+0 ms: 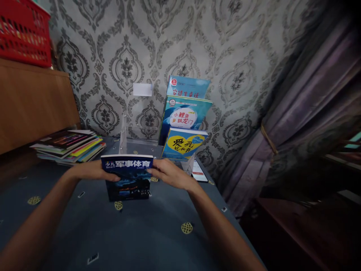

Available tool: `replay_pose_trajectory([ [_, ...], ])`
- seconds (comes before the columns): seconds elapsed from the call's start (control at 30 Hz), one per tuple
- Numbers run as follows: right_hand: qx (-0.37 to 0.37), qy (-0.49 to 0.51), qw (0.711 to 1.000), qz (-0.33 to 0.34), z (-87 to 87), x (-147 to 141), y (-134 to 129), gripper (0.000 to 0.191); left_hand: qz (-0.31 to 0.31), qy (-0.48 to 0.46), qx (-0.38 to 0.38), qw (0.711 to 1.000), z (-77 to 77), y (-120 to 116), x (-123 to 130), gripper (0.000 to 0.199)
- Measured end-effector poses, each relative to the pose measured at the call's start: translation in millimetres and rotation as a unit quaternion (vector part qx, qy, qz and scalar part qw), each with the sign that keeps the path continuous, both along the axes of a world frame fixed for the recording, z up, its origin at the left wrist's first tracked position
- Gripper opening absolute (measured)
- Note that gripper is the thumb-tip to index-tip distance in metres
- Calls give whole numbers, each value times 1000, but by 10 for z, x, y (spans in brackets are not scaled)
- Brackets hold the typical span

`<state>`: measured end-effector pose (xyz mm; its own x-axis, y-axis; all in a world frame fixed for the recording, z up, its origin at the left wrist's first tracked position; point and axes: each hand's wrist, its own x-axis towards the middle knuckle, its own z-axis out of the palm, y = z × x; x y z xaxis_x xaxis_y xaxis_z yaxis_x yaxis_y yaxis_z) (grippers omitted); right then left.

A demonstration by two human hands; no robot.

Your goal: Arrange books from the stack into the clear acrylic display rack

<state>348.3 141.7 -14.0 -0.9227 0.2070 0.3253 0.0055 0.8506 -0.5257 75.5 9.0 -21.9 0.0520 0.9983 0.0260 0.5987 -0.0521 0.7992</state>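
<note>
A dark blue book [128,180] with white lettering on its cover stands upright above the table, its front towards me. My left hand [94,171] grips its left edge, thumb across the cover. At the upper right edge, my right hand [169,172] holds the same book, the thumb near its corner. Behind it is a clear acrylic stand [123,135]. In the stand's right part, three books lean in tiers: a yellow and blue book [183,145] in front, a teal book [184,114] behind it, and a light blue book [188,84] at the back.
A stack of books and booklets [69,145] lies at the left, beside a wooden cabinet [36,105] with a red plastic basket [25,35] on top. A phone [199,171] rests right of the stand. A curtain [270,139] hangs past the right edge of the blue tablecloth [135,237].
</note>
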Motion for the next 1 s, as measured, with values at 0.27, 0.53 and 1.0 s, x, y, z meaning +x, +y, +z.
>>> replay_pose_trajectory([
  [0.27, -46, 58, 997, -33, 343, 276, 128, 23, 20, 61, 11, 998, 692, 104, 340, 46],
  [0.53, -132, 172, 974, -66, 331, 265, 95, 13, 48, 88, 109, 989, 771, 34, 463, 33],
  [1.0, -35, 388, 917, -90, 451, 364, 4, 51, 252, 130, 515, 809, 622, 315, 951, 21],
])
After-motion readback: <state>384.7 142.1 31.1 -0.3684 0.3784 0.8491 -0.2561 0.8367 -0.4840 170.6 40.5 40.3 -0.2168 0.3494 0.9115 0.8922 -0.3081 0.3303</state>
